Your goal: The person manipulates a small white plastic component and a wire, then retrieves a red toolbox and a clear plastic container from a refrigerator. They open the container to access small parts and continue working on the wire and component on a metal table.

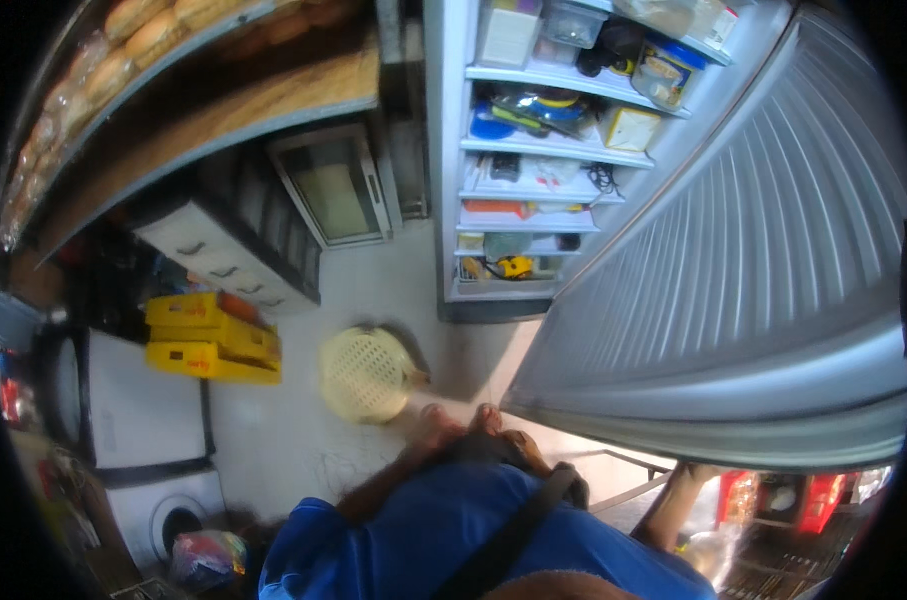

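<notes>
My right hand (699,473) is up against the lower edge of a grey ribbed cabinet door (733,270), gripping it; its fingers are mostly hidden by the door. The door stands swung wide from a white upright cabinet like a refrigerator (451,200), whose shelves hold boxes, bags, cables and a yellow tool (514,267). Low in front of my body, my left hand (431,434) is blurred beside my feet, and its fingers cannot be made out. A pale yellow perforated plastic stool (366,376) stands on the floor nearest to it.
Yellow crates (213,335) are stacked at the left, next to a white drawer unit (223,255) and a white washing machine (163,500). Bagged bread (123,55) lines a wooden shelf (273,85) above. A glass-fronted frame (335,190) leans farther back. Red packets (821,500) hang at lower right.
</notes>
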`<state>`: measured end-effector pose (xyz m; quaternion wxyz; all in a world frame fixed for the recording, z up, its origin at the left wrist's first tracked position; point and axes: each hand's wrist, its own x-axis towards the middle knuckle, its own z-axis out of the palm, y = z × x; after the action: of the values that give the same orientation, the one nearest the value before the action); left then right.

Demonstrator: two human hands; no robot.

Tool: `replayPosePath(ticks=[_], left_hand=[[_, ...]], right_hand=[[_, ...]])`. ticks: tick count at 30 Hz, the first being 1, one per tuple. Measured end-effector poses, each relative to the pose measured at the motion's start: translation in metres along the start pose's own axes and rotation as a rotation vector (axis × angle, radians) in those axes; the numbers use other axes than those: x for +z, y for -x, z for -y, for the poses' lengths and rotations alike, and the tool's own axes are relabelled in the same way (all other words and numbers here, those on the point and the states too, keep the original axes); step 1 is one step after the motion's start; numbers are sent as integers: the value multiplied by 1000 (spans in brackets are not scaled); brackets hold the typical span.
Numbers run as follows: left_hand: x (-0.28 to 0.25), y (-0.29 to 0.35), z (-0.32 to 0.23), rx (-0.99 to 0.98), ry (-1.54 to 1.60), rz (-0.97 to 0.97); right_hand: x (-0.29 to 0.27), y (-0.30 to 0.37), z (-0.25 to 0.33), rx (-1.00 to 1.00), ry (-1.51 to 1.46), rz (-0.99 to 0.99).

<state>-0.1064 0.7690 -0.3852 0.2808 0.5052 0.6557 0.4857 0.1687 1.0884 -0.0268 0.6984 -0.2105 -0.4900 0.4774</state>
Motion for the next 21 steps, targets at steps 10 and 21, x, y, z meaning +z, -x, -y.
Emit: replayPosePath(ticks=[10,21], left_hand=[[-78,-169,-154,-172,519,8],[-214,-227,-514,1379,816,218]], right_hand=[[2,-31,66,-167,116,-512],[171,-56,139,-1225,259,-43]])
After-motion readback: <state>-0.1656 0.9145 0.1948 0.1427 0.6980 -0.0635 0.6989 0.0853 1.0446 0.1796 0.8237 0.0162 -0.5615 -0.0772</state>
